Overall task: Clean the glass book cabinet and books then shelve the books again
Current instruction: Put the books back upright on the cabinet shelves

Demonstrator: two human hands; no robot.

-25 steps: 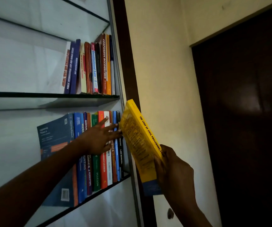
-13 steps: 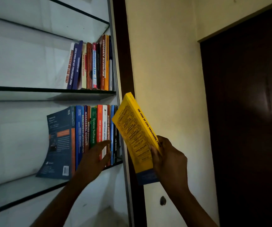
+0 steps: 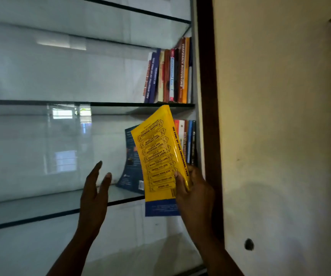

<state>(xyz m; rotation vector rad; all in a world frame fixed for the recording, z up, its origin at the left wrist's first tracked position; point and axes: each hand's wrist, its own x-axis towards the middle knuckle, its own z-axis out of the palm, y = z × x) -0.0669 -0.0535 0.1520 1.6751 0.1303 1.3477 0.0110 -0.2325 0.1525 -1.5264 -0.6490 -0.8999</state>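
Right hand (image 3: 195, 193) gripped yellow book (image 3: 160, 156) at its lower spine; blue band at bottom, black boxed titles on cover, tilted. Left hand (image 3: 95, 193) open, fingers straight, holding nothing.

Two hands (image 3: 94, 196) (image 3: 194, 192), one yellow book (image 3: 156, 156), two book rows (image 3: 170, 72) (image 3: 188, 140).

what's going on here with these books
A person is reshelving books. Their right hand grips a yellow book near its lower spine and holds it tilted in front of the row of books on a glass shelf, not yet slotted in. The left hand is open and raised, touching nothing. A dark blue book leans at the row's left end.
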